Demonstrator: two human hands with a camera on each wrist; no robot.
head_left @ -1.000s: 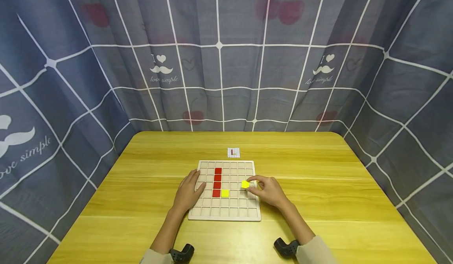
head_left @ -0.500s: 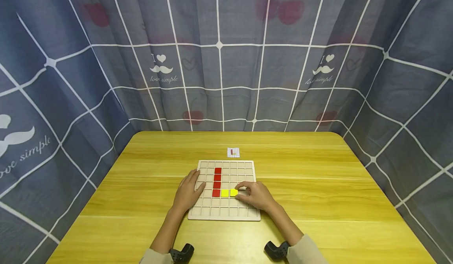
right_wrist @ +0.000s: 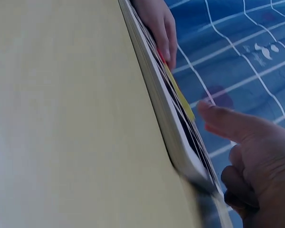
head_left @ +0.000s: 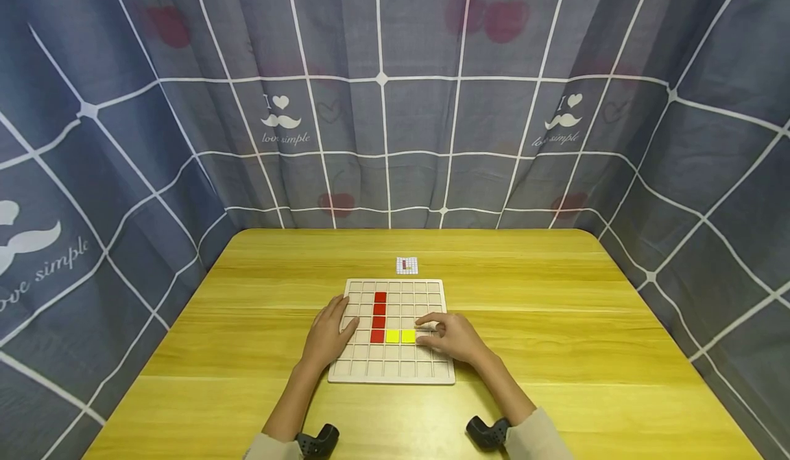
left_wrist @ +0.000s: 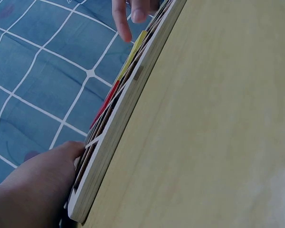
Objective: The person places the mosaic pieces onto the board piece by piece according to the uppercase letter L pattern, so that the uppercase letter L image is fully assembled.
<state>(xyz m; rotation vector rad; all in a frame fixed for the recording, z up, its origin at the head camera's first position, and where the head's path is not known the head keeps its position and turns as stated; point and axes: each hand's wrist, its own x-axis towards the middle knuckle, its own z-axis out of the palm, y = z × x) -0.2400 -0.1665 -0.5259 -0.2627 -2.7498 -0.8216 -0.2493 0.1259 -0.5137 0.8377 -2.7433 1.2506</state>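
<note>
A pale wooden grid board (head_left: 391,372) lies flat on the table. Several red square tiles (head_left: 379,310) form one column in it. Beside the column's lowest tile sit two yellow square tiles, the inner one (head_left: 392,336) and the outer one (head_left: 408,336), side by side in their cells. My left hand (head_left: 330,333) rests on the board's left edge, fingers extended. Just right of the outer yellow tile is my right hand (head_left: 455,339), its thumb and index finger apart and holding nothing. The right wrist view has that hand (right_wrist: 263,147) slightly above the board, beyond the yellow strip (right_wrist: 181,95).
A small card (head_left: 407,265) printed with a coloured grid pattern lies behind the board. The wooden table (head_left: 555,323) extends on both sides. Grey-blue checked curtains (head_left: 420,117) hang behind it and at the sides. Black devices are strapped at both wrists.
My right hand carried a yellow tile left and set it in the cell beside the other yellow one. It has since let go and drawn slightly right. The left hand stays still.
</note>
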